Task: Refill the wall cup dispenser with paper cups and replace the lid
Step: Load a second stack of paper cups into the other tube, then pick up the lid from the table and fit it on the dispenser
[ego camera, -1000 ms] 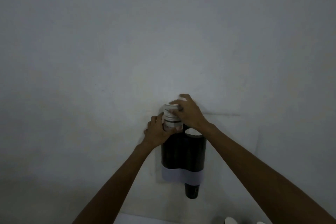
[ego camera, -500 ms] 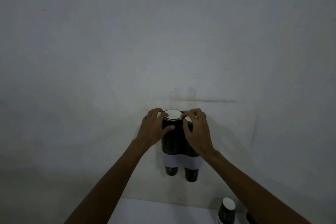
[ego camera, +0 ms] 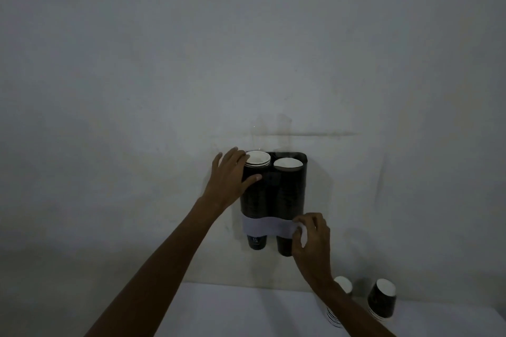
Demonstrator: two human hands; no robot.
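A black two-tube cup dispenser [ego camera: 284,191] hangs on the wall, with a pale band [ego camera: 267,226] across its lower part. White cup rims fill both tube tops, the left stack [ego camera: 257,159] and the right stack [ego camera: 288,163]. A black cup bottom [ego camera: 256,242] pokes out below the left tube. My left hand [ego camera: 231,175] rests open against the dispenser's upper left side, thumb on its front. My right hand [ego camera: 310,238] is lower, fingers curled in front of the band's right end and the right tube's bottom cup. No lid is visible.
Below the dispenser lies a white table [ego camera: 246,309]. Two stacks of black paper cups stand on it at the right: one [ego camera: 341,301] partly behind my right forearm, another [ego camera: 382,301] further right. The bare grey wall [ego camera: 246,49] fills the rest.
The stack of cups has gone down into the left tube. My right hand dropped from the dispenser's top to its lower right; my left hand stays at the upper left.
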